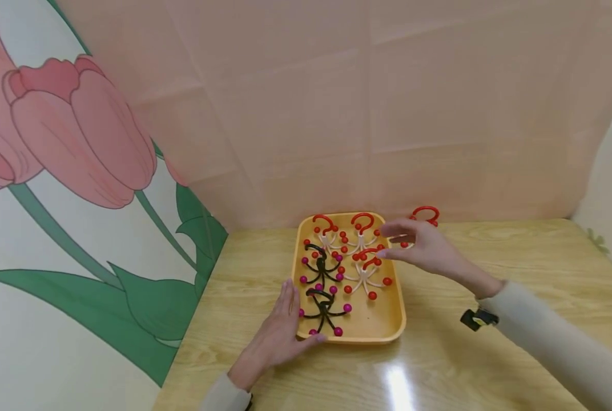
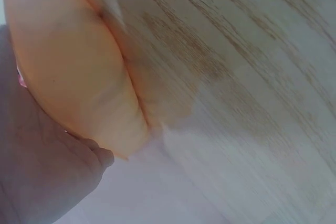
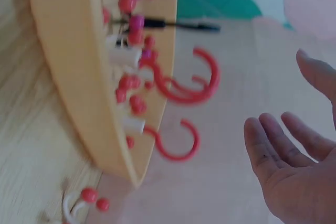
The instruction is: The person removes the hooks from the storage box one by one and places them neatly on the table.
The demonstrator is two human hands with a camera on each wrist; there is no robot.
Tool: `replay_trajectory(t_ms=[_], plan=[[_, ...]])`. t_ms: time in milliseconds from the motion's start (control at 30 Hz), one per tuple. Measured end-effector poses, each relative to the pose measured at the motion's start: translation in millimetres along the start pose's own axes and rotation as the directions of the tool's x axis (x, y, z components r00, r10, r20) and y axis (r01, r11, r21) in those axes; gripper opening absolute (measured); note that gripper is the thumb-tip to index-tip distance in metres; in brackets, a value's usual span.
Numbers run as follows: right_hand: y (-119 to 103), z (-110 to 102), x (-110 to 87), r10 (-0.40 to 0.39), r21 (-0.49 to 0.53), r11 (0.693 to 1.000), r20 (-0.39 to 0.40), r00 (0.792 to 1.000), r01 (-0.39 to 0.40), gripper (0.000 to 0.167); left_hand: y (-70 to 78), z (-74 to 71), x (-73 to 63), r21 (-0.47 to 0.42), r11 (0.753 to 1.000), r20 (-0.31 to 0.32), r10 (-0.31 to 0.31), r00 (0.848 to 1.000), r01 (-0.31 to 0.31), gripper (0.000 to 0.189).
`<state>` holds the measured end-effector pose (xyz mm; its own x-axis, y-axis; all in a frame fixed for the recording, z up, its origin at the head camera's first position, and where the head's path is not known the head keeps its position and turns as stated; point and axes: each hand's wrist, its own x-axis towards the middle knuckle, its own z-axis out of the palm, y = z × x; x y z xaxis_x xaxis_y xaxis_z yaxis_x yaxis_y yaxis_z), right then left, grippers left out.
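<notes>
head: the tray (image 1: 374,325) is sitting on the wood-grain table (image 1: 516,257), far rim lying close to the pinkish backdrop (image 1: 306,131). left hand (image 1: 280,331) is resting at the near left corner, fingers running straight along the left wall, thumb reaching along the near rim; it's touching without wrapping, probably bracing the tray against sliding. right hand (image 1: 429,248) is hovering by the far right rim, fingers loosely bent, thumb parted, holding nothing. two black pieces (image 1: 323,308) with magenta balls are lying along the left side; white pieces (image 1: 363,275) with red hooks are occupying the far and right parts, at least three, overlap hiding any fourth. grouping is looking colour-based. one red-hooked piece (image 1: 437,214) is standing outside, right of the tray, mostly hidden behind the right hand. tray floor is showing at near right; tabletop is extending well past the right wall, backdrop is limiting room on the far side.

left wrist: hazy. one digit tip is showing at the tray edge; can't tell how hard it's pressing.

right wrist: hooks are rising above the rim, likely making easy handles. right hand is spreading, thumb well apart from fingers, nothing between, a gap separating it from the hooks.
</notes>
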<state>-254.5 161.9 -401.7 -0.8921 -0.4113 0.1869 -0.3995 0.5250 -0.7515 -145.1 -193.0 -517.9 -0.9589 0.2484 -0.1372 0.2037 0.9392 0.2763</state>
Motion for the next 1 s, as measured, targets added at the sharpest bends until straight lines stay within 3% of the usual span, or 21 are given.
replay_trajectory(t_ms=[267, 567, 867, 1000], plan=[[-24.7, 33.2, -6.4, -0.088, 0.023, 0.996, 0.107, 0.99, 0.087, 0.051, -1.1, -1.3, -1.2, -0.012, 1.0, 0.008, -0.01, 1.0, 0.01, 0.125], [-38.4, 62.9, -6.8, -0.126, 0.059, 0.991, 0.225, 0.966, 0.116, 0.054, -1.9, -0.1, -0.5, -0.022, 1.0, 0.012, -0.008, 1.0, 0.008, 0.125], [-36.8, 88.2, -2.1, -0.164, 0.1, 0.985, 0.287, 0.944, 0.141, 0.048, -1.6, -0.6, -0.4, -0.034, 0.999, 0.013, -0.009, 1.0, 0.009, 0.125], [-33.3, 100.2, -0.9, -0.152, 0.142, 0.984, 0.327, 0.933, 0.11, 0.045, -1.5, -0.4, -0.8, -0.036, 0.999, 0.011, -0.003, 1.0, 0.003, 0.126]])
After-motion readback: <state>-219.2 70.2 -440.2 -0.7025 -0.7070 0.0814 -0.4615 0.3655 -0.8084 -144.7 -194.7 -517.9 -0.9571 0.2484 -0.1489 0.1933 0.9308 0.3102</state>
